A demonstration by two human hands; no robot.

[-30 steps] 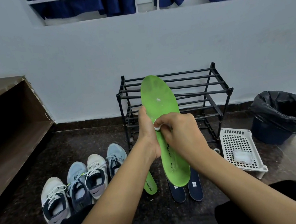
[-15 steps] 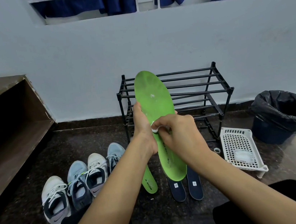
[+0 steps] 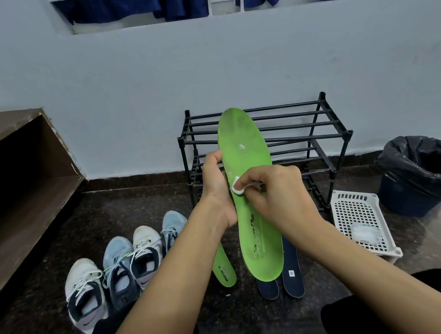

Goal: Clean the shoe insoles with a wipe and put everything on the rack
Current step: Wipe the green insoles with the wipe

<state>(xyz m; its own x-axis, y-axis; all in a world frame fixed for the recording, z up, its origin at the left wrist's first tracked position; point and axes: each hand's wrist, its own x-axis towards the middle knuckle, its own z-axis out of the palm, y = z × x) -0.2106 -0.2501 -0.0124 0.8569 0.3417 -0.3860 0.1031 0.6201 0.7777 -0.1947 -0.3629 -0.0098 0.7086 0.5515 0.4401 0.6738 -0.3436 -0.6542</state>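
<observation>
Grips a bright green insole (image 3: pixel 242 141), flecked white, by its left edge with the left hand (image 3: pixel 217 192); pinches a small white wipe (image 3: pixel 237 187) onto its middle with the right hand (image 3: pixel 280 201). Holds it in open air before the black rack (image 3: pixel 309 129), above the floor (image 3: pixel 140 202). Stands nearly upright, toe up, heel down.

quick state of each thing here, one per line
held insole, upright in left hand, speckled white
wipe, pinched by right hand, against held insole
second green insole, on floor
navy insoles, on floor, side by side
shoes, in a row
rack, upright
bin, open, bagged
basket, on floor, holds packet
</observation>
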